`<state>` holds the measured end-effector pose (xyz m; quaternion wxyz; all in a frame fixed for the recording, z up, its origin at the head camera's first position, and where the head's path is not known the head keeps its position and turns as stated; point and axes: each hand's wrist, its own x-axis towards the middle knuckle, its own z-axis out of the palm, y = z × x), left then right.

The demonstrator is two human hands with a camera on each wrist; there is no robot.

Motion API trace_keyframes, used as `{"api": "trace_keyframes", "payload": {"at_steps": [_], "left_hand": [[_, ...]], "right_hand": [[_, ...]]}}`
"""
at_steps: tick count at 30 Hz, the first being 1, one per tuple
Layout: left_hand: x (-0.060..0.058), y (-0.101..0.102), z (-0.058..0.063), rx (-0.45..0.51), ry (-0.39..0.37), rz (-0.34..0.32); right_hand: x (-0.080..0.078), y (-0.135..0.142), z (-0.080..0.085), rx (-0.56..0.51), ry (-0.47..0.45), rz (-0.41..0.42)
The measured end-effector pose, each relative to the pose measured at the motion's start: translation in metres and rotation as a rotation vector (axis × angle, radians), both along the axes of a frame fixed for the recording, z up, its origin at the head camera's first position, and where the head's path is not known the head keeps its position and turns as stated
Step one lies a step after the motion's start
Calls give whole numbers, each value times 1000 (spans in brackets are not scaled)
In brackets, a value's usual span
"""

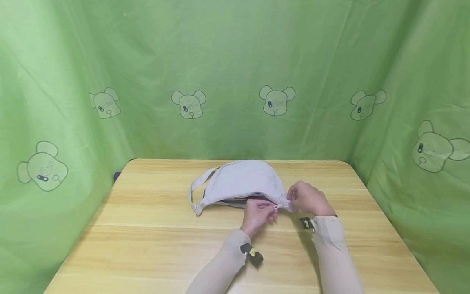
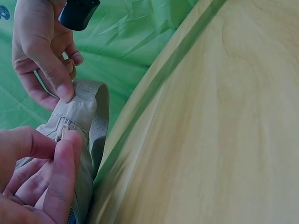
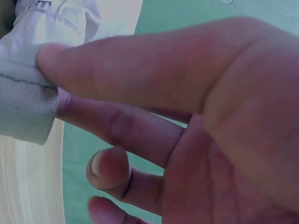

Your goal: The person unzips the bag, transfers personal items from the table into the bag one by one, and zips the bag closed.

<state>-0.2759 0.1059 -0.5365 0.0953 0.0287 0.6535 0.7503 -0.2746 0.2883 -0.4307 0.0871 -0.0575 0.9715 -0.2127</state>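
Note:
A pale grey crescent-shaped bag (image 1: pixel 244 177) lies on the table, its zipped side facing me. Its mouth gapes, showing a dark inside. My left hand (image 1: pixel 258 214) pinches the light zipper pull (image 1: pixel 277 207) near the bag's right end between thumb and forefinger; fingertips partly cover the pull (image 2: pixel 63 129) in the left wrist view. Just beyond it, my right hand (image 1: pixel 310 199) grips the bag's right end tab (image 3: pixel 23 65) between thumb and forefinger. The other fingers of that hand are loosely bent.
The bag's strap (image 1: pixel 194 190) loops out at the left. Beneath everything is a wood-grain table (image 1: pixel 154 245). Green curtains (image 1: pixel 235 49) printed with bear heads hang at the back and both sides. Each wrist carries a small black device (image 1: pixel 252 254).

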Motion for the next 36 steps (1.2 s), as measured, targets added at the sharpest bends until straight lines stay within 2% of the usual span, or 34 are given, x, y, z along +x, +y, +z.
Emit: {"api": "trace_keyframes", "payload": {"at_steps": [7, 15, 21, 29, 36], "left_hand": [[-2, -1, -1, 4, 2, -8], [-2, -4, -2, 20, -29, -4], [-3, -4, 1, 29, -31, -7], [-3, -7, 2, 26, -46, 18], [-4, -7, 1, 7, -25, 29]], "right_hand": [[0, 1, -1, -14, 6, 6], [1, 1, -1, -17, -3, 1], [0, 1, 0, -13, -4, 0], [0, 3, 0, -19, 0, 5], [-1, 3, 0, -24, -2, 13]]}}
